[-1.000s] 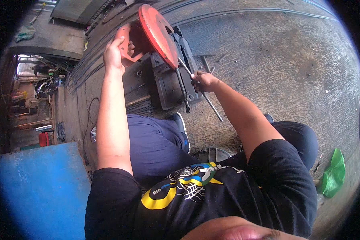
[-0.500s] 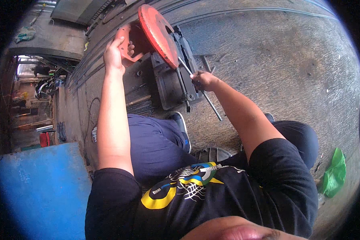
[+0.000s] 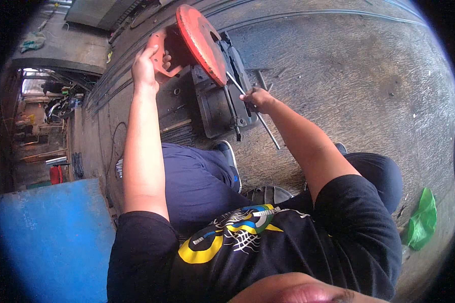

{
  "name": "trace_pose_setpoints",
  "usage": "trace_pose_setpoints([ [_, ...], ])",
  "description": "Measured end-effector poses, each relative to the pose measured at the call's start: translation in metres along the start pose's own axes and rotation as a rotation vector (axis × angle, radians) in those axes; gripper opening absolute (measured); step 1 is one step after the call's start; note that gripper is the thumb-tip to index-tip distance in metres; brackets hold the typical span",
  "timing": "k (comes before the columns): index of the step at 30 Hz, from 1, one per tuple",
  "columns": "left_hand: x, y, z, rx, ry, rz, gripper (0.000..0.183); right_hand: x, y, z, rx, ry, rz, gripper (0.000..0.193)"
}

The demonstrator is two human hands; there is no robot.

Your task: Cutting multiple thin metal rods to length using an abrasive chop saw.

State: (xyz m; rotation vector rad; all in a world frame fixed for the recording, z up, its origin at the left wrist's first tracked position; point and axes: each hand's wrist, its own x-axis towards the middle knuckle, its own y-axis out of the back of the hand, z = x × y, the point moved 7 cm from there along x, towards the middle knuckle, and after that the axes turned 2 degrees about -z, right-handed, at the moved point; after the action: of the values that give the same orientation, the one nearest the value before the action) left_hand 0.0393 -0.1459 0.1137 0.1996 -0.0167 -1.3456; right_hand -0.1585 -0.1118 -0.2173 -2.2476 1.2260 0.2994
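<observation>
My left hand (image 3: 147,68) is closed round the orange handle (image 3: 158,50) of a cut-off saw, its fingers passing through the grip. The saw's round orange blade guard (image 3: 201,43), scuffed along its rim, stands tilted over a dark metal base (image 3: 212,113). My right hand (image 3: 258,99) grips a thin metal rod (image 3: 269,132) slanting across the base. One end of the rod lies by the lower edge of the guard, the other sticks out toward me. Beside it runs the saw's clamp screw (image 3: 231,108). The guard hides the cutting disc.
Below the base are my shoe (image 3: 229,160) and a bundle of thin rods (image 3: 178,134). A green plastic bag (image 3: 422,219) lies at right, a blue panel (image 3: 55,237) at lower left. Long rods (image 3: 328,11) stretch along the far floor.
The saw's guard and base have shifted very slightly to the right in the picture. The rod's near end sits a touch higher. Both hands keep their holds.
</observation>
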Motion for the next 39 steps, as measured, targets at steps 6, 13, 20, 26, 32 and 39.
trace_pose_setpoints([
  [6, -0.003, -0.001, 0.002, -0.015, 0.0, 0.021, 0.036, 0.005, 0.014, -0.001, -0.033, 0.036, 0.205, 0.027],
  [13, -0.002, 0.0, 0.0, -0.052, 0.008, 0.022, 0.034, 0.003, 0.012, -0.004, 0.001, 0.023, 0.088, 0.027],
  [20, -0.001, -0.002, 0.003, -0.067, -0.05, 0.011, 0.027, 0.006, 0.012, 0.002, 0.058, 0.029, 0.094, 0.026],
  [26, -0.004, -0.002, 0.003, -0.097, -0.014, 0.046, 0.027, 0.008, 0.007, 0.005, 0.153, 0.004, -0.004, 0.025],
  [32, -0.007, -0.004, 0.005, -0.094, -0.011, 0.054, 0.027, 0.002, 0.005, 0.004, 0.12, -0.017, 0.017, 0.026],
  [39, -0.005, -0.003, 0.005, -0.07, -0.007, 0.026, 0.03, 0.003, 0.001, 0.006, 0.207, -0.06, 0.016, 0.025],
])
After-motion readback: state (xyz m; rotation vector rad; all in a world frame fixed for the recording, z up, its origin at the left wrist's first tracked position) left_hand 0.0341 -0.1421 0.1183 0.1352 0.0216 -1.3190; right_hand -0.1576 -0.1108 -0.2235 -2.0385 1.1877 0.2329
